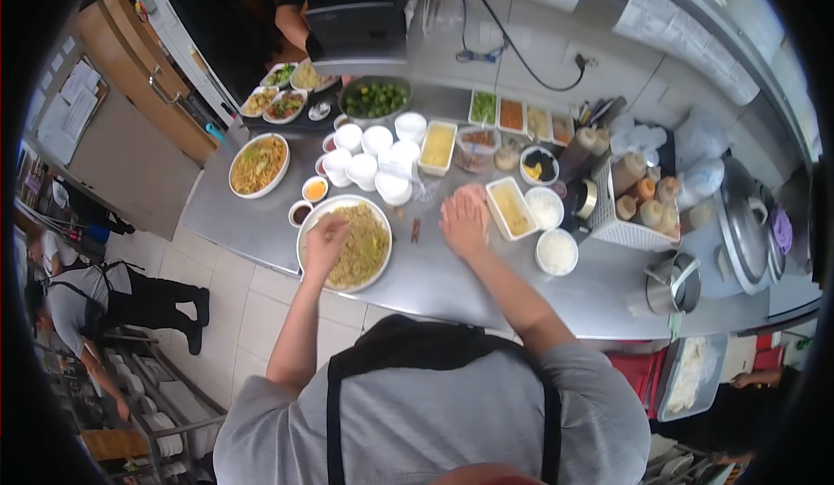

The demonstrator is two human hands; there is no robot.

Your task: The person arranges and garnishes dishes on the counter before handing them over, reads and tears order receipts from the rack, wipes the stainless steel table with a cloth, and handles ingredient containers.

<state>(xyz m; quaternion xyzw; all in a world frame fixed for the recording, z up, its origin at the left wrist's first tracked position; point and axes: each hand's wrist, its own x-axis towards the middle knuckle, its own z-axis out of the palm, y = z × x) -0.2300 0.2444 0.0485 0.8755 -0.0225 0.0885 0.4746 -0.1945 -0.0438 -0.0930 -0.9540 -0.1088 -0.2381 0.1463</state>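
Note:
My left hand [326, 240] is over the left side of a large white bowl [306, 263] of pale noodles or rice with green bits [363, 246]. Its fingers are drawn together; whatever they may hold is too small to make out. Flat on a pinkish cloth [474, 195] lies my right hand [463, 222], fingers stretched out, on the steel counter. Small brown pieces [415, 229] lie between the bowl and that hand. Just right of the cloth stands a white rectangular tub [511, 209] with yellowish contents. Behind the bowl are a cup of dark sauce [300, 214] and a cup with something orange [314, 189].
A plate of noodles [259, 165] stands at the left. Stacked white cups [378, 142], a bowl of green citrus [375, 99] and a basket of sauce bottles [638, 211] line the back. A metal pot [673, 283] is at right. Another person [95, 302] bends at far left.

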